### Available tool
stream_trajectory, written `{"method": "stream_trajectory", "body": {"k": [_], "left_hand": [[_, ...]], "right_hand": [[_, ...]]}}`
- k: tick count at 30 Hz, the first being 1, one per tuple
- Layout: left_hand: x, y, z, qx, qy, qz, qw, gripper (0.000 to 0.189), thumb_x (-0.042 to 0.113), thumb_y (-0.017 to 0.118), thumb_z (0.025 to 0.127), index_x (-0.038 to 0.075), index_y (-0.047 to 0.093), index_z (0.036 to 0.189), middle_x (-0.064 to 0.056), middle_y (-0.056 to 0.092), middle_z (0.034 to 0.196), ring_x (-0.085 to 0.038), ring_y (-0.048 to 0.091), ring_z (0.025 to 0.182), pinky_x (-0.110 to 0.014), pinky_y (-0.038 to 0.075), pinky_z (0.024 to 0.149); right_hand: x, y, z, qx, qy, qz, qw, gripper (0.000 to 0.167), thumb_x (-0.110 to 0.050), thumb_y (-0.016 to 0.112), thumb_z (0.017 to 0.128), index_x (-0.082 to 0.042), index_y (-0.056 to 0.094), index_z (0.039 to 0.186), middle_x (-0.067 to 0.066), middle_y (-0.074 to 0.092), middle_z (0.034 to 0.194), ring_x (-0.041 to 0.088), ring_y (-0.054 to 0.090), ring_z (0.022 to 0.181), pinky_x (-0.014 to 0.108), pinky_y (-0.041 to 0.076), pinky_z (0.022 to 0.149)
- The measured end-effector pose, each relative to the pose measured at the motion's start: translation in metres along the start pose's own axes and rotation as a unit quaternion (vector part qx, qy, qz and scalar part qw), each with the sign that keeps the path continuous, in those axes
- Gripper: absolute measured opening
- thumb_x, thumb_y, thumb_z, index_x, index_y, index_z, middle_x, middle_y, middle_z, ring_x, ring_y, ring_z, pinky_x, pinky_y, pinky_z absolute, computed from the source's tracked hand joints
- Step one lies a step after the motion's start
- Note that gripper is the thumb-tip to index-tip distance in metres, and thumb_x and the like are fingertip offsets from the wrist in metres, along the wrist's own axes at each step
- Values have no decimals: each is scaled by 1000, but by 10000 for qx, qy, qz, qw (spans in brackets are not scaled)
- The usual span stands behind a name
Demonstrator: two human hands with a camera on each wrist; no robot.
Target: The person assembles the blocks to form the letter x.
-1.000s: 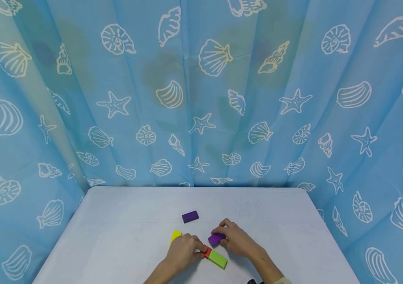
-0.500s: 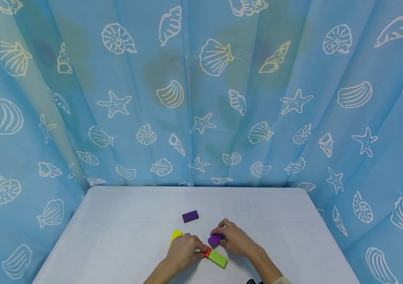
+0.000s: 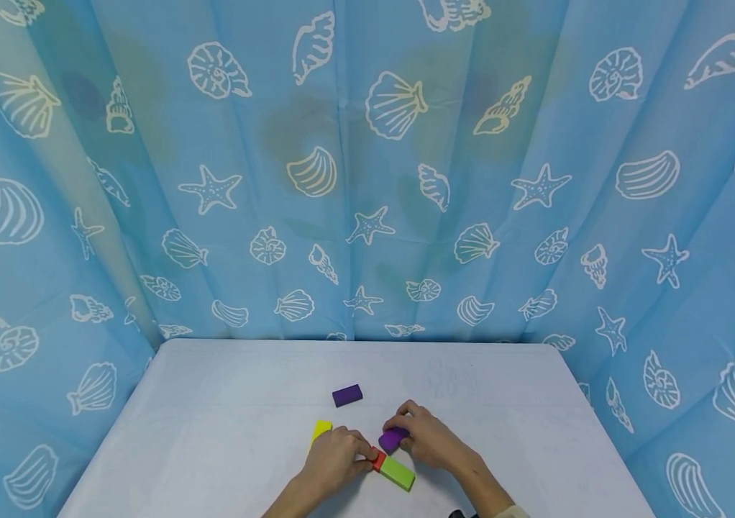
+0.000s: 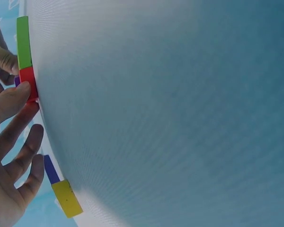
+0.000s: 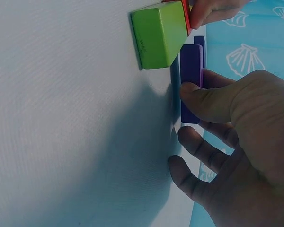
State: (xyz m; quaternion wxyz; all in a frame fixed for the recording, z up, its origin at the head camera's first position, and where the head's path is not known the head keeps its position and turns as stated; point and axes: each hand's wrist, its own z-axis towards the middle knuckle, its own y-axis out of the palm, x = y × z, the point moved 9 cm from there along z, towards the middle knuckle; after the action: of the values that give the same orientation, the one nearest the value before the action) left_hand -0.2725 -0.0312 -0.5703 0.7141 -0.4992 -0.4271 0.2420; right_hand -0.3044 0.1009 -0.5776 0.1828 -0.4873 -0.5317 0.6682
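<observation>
My left hand [image 3: 336, 460] pinches a small red block [image 3: 378, 460] between thumb and index finger on the table. Its other fingers are loosely bent. A light green block [image 3: 397, 473] lies end to end with the red one. My right hand [image 3: 434, 437] holds a purple block [image 3: 392, 439] just behind them, with the thumb on its near face in the right wrist view, where the green block [image 5: 154, 37] stands beside the purple block [image 5: 191, 59]. A yellow block [image 3: 321, 429] is partly hidden behind my left hand.
A second purple block [image 3: 347, 396] lies farther back on the white table [image 3: 225, 403]. Blue curtains [image 3: 367, 173] with white seashell prints surround the table's back and sides. A dark object [image 3: 457, 514] shows at the bottom edge near the right forearm.
My right hand and its purple block have shifted very slightly left. My left hand, the red block and the other blocks stay in place.
</observation>
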Motion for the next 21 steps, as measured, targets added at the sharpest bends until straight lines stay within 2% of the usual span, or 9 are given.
{"method": "stream_trajectory", "body": {"k": [21], "left_hand": [[-1,2,0,-26,-54,-14,10000,13,26,85,80,30,83,92,18,74,92,-2,58,79,-22,46,67]], "right_hand": [[-1,5,2,-68,9,-382,9992,32,-11,69,93,-32,71,118,-5,54,117,15,53,101,43,50,87]]}}
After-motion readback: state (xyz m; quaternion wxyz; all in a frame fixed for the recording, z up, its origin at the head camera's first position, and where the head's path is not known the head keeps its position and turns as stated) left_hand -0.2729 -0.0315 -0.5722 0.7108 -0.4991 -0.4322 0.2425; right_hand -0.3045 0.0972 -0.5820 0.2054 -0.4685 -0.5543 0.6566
